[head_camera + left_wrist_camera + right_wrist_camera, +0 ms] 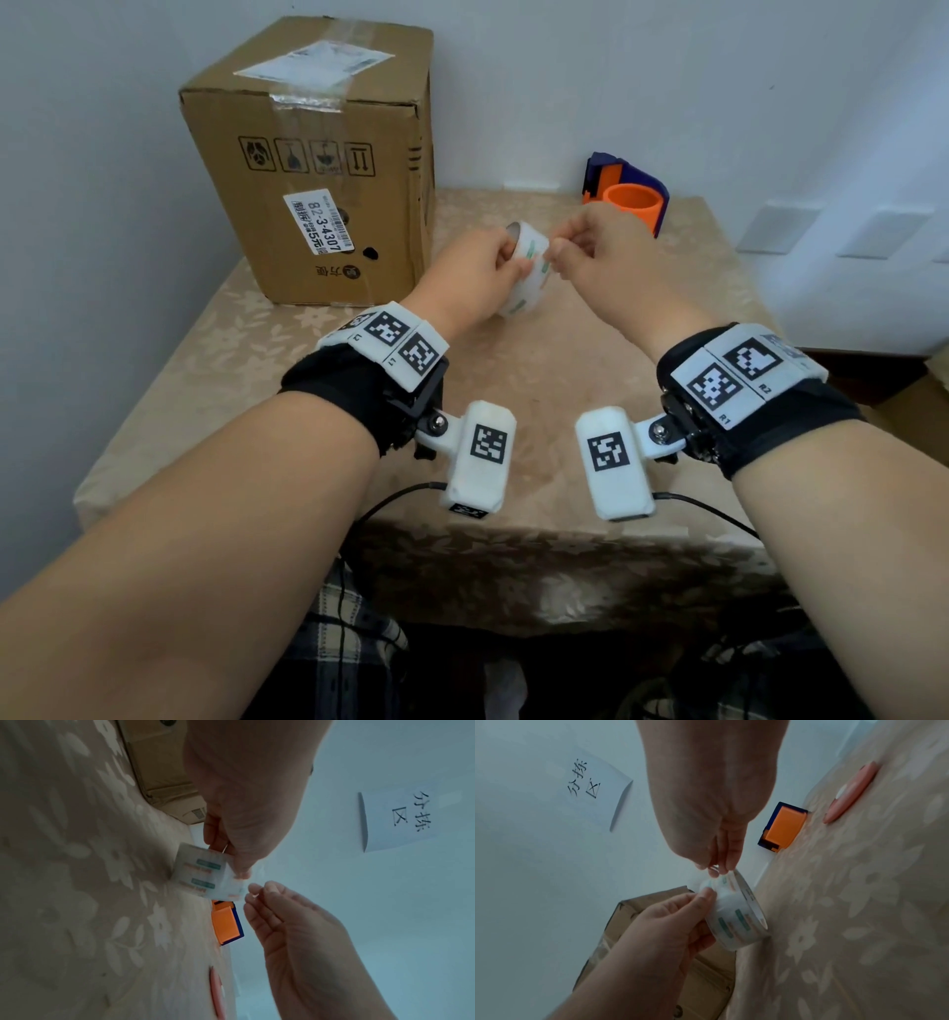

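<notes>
The near edge of the beige, flower-patterned cloth-covered surface (513,370) is crossed by both forearms, and open room is left between that edge and the fingers. One roll of clear tape printed with green and orange marks (739,921) is held upright on its rim between the two hands, its lower rim seemingly touching the surface. It is gripped by the left hand (477,272), whose fingers (706,896) are curled round it with the thumb on the outer face. The loose tape end at the top of the roll is pinched by the fingers (731,858) of the right hand (606,257).

Just left of the left fingers, the way is blocked by one tall brown cardboard box (318,169), taped shut. Right of the right fingers, one slim pink plastic cutter (852,793) is laid flat; it is hidden in the head view. Beyond the right fingers, one orange and blue plastic tape dispenser (629,198) is set at the far edge, against the white wall (565,77). One white handwritten paper sheet (598,787) is fixed to that wall.
</notes>
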Demonstrator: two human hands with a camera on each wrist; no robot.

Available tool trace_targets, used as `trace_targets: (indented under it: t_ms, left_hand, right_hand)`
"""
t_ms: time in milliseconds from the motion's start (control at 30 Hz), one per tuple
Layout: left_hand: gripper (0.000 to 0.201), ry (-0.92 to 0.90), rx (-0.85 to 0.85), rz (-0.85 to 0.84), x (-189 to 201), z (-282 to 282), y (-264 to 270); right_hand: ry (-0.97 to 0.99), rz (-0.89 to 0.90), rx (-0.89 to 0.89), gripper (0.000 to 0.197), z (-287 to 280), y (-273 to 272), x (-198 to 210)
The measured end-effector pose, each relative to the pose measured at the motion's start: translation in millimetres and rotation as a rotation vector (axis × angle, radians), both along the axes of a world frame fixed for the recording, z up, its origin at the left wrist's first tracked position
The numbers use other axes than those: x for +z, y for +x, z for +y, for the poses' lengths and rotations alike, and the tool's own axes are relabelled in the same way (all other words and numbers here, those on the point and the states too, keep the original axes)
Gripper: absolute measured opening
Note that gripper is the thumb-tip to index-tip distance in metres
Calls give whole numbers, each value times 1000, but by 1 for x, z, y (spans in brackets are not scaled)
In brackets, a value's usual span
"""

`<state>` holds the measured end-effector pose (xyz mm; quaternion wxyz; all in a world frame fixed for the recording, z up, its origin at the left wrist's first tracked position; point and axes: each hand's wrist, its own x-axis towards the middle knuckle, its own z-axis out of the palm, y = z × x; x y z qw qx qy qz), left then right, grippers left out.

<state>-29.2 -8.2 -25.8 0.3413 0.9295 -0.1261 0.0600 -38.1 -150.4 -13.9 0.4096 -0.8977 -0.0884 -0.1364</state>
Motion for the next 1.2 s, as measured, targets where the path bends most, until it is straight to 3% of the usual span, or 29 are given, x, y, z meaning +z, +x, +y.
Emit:
trace_targets:
  t_ms: [67,167,333,400,633,766,933,1033,1133,1200]
  left_hand:
    - [17,-21,7,7,-1,0,-1]
    - [34,-58,-9,28,-1,0,-3]
    - [31,-120,-117,132,-2,0,-7]
    - [23,-124,-115,146,0,0,-7]
    - [18,-39,-37,69,5,1,-1]
    - [10,-57,10,30,7,10,3]
    - [16,-95,8,60,2,8,-2]
    - [12,-94,16,56,2,6,-2]
    - [12,-91,36,53,2,5,0]
    - [11,-82,28,48,1,4,0]
  right_hand:
    - [93,50,-9,28,-2,0,1]
    - [147,90,2,60,-2,-1,2]
    - [4,46,-9,21,-6,6,0]
    - [-37,-6,-33,15,-7,6,1]
    - [-144,-72,-25,17,-7,2,11]
    - [-84,-99,65,14,4,-5,23]
    - [26,-34,10,14,-3,1,22]
    - [-29,-44,-23,18,-4,3,17]
    - [61,-50,14,32,-6,2,16]
    - [72,-37,38,30,-10,2,19]
